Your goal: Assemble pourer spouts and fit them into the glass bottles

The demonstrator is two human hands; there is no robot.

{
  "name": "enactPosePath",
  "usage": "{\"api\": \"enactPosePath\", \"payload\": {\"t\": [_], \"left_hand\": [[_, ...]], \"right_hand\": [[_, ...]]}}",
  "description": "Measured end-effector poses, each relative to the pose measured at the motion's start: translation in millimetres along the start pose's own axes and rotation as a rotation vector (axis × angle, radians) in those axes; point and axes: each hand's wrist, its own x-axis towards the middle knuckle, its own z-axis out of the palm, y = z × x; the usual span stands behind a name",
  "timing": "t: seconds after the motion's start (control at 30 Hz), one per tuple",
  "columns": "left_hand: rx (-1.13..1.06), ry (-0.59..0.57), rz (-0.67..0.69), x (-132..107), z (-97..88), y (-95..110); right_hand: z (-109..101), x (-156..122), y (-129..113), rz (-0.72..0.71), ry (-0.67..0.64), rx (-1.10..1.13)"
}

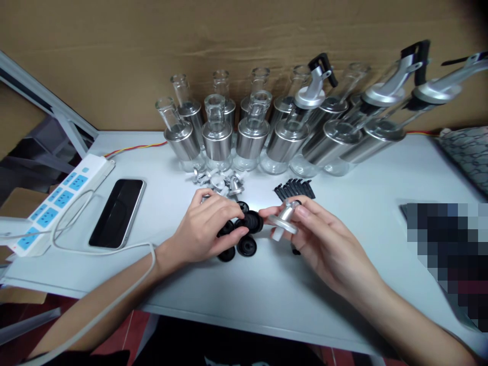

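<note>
My right hand [324, 236] pinches a silver pourer head [284, 219] by its neck, its round flange tilted toward the table. My left hand [209, 226] is closed at the fingertips on a black ribbed stopper [253, 221], over a small group of round black stoppers [247, 246]. Part of that group is hidden under the left fingers. Just behind the left hand lies a pile of loose silver pourer heads [219, 180]. Behind the right hand, several slim black levers [293, 189] lie side by side in a row.
Glass bottles with steel sleeves [217, 140] stand in rows at the back; three carry silver pourers [310, 94]. A phone [118, 213] and a power strip [61, 203] lie at left. A white cable [102, 253] crosses my left forearm. A patterned item [467, 155] is at right.
</note>
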Motion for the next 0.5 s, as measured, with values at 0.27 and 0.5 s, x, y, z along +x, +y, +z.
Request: {"api": "enactPosePath", "payload": {"t": [0.27,0.5], "left_hand": [[-0.005,-0.057,0.101,-5.0,4.5,-3.8],[-0.113,-0.053,0.055,-4.0,6.4,-3.5]], "right_hand": [[1.5,-2.9,-5.1,0.025,-0.009,-0.041],[-1.6,-5.3,-2.5,-0.027,-0.04,-0.157]]}}
